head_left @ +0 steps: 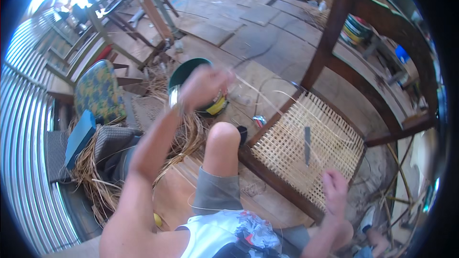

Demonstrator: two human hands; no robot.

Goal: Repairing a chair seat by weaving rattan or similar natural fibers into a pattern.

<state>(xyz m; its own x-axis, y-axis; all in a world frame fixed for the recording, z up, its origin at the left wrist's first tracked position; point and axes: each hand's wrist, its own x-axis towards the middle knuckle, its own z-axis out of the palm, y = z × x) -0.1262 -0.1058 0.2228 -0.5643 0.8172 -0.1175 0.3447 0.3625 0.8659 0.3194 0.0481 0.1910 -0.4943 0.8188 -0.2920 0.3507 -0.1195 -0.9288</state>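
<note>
Pale cane stretches as a thin strand from the left hand to the wooden chair. We judge that the left arm is raised out to the chair's left to draw that length clear of the weave. The left hand is blurred but closed, gripping the strand. The right hand is by the chair's nearest corner, fingers curled inward; at this size and softness we cannot tell whether it pinches anything.

Between the hands we find the chair's woven seat, close in front of the person, with the backrest on its far side, an angle that seems to leave both arms a free way in. A flat grey tool lies on the seat, probably to be within easy reach.

Just left of the chair we see a bare knee and, on the floor, a small can. Farther left of it stands a dark green bucket, partly behind the left hand, with loose cane strips heaped nearby, perhaps as a handy supply. Farthest left of the chair, we notice a patterned cushion.
</note>
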